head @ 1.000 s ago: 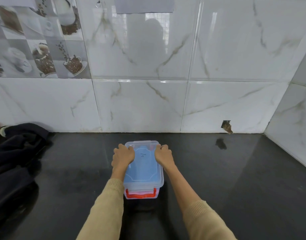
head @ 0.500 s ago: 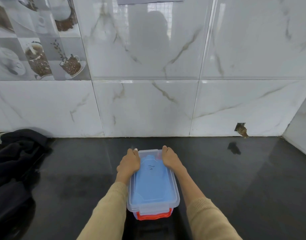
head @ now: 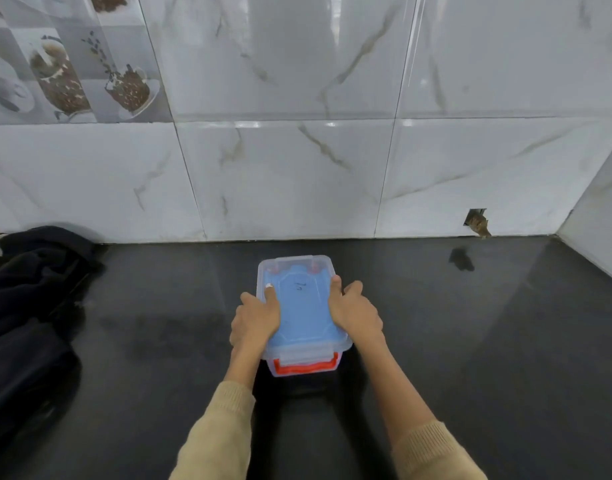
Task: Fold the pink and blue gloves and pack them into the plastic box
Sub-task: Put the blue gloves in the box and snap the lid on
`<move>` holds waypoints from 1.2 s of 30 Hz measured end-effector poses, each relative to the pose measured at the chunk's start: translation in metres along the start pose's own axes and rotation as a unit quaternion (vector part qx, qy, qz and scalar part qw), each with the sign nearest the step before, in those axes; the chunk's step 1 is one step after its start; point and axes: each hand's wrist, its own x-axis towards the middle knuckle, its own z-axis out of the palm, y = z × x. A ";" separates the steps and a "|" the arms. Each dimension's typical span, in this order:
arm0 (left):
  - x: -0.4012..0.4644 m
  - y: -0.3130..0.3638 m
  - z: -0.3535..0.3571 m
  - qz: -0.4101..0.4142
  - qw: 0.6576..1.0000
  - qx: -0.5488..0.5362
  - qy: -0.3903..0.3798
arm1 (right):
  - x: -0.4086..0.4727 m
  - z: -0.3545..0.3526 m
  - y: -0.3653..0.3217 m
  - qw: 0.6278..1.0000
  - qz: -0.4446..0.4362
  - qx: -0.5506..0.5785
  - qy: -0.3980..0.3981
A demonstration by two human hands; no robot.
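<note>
The marble tile wall (head: 297, 174) fills the upper half, and the black counter (head: 488, 341) is below it. A dark cloth (head: 27, 306) at left is cut by the frame edge. The plastic box (head: 299, 306) sits at centre of counter, lid on; something blue shows thru the lid, pink not clear to see. Left hand (head: 254, 318) & right hand (head: 355, 311) grip its long sides, thumbs on the lid, other fingers curled down the walls, partly hidden.

A black counter (head: 471, 341) carries the plastic box (head: 303, 308) and dark cloth (head: 24, 306).
</note>
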 end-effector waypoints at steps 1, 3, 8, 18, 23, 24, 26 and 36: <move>-0.007 -0.001 0.001 0.003 1.000 0.013 0.010 | -0.005 0.002 0.003 1.000 0.000 0.015 -0.002; -0.015 -0.001 0.002 0.017 0.999 0.026 0.023 | -0.008 0.005 0.003 0.999 -0.013 0.052 0.004; -0.013 0.001 0.000 0.040 0.999 0.007 0.021 | -0.003 0.005 0.003 0.991 -0.051 0.124 -0.015; -0.047 -0.012 -0.004 0.259 0.937 -0.126 0.199 | -0.044 -0.004 0.005 0.907 -0.311 -0.008 0.282; -0.071 -0.066 0.022 0.534 0.811 0.087 0.223 | -0.074 0.026 0.046 0.842 -0.493 -0.022 0.219; -0.070 -0.072 0.025 0.535 0.802 0.125 0.234 | -0.075 0.031 0.054 0.839 -0.492 -0.034 0.230; -0.065 -0.078 0.026 0.537 0.781 0.199 0.249 | -0.073 0.036 0.067 0.840 -0.486 -0.071 0.231; -0.051 -0.084 0.034 0.547 0.738 0.264 0.294 | -0.061 0.044 0.070 0.824 -0.477 -0.104 0.286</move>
